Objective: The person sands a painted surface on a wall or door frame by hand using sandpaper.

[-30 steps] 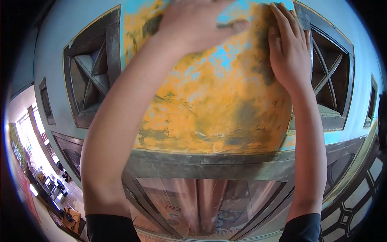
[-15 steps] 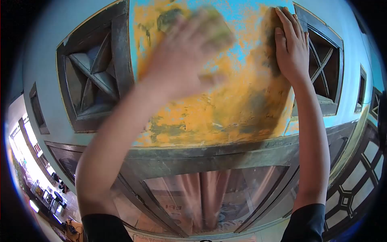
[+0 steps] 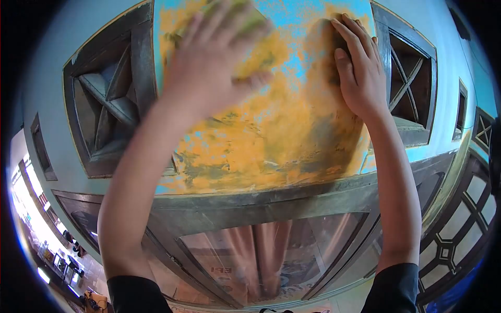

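Orange-patched wall: yellowish pad under blurred left fingers.

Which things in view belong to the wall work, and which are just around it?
In use:
- left hand, blurred
- greenish pad beneath it
- right hand
- patchy orange wall

Just around:
- curtain
- left vent
- right vent
- brown item, unclear

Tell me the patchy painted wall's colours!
The patchy painted wall is mostly orange, with bright blue and grey; head view.
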Motion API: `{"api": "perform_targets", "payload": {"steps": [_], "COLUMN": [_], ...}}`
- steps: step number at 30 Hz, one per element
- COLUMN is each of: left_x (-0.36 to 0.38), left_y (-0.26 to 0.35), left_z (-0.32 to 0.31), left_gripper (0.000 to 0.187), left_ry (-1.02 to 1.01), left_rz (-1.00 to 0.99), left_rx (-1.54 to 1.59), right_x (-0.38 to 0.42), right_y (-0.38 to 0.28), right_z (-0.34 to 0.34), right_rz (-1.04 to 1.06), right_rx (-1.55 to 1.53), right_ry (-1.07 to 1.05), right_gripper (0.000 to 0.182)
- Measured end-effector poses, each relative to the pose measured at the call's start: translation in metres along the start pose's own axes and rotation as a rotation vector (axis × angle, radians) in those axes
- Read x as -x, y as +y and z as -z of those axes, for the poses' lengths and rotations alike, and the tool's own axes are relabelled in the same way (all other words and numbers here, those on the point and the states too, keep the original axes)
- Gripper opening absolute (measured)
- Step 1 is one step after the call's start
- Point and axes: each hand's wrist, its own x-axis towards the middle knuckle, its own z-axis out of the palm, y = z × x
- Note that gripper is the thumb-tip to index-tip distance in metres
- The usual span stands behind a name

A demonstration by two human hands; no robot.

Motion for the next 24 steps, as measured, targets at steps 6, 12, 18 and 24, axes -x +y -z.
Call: {"api": "perform_targets", "payload": {"steps": [6,12,18,24], "left_x": [0.025,-0.017,0.041,0.019], "left_y": [0.056,0.021,0.094,0.035], "left_z": [0.001,0.0,0.001,0.001], "left_gripper": [0.075,0.07,0.078,0.083], "left_ry": [-0.207,-0.111,-0.309,-0.099], "left_rz": [-0.306,-0.011,-0.385,-0.055], "left_rx": [0.27,-0.022,0.365,-0.003], "right_x": [0.001,-0.002,-0.001,-0.001], "right_y": [0.002,0.0,0.001,-0.009], "right_z": [0.002,0.012,0.011,0.019], "right_rz": [-0.004,-0.048,-0.028,-0.077], "right_rx": [-0.063,-0.092,-0.074,-0.059], "right_ry": [0.013,-0.06,-0.023,-0.067], "right_gripper": [0.041,0.041,0.041,0.042]}}
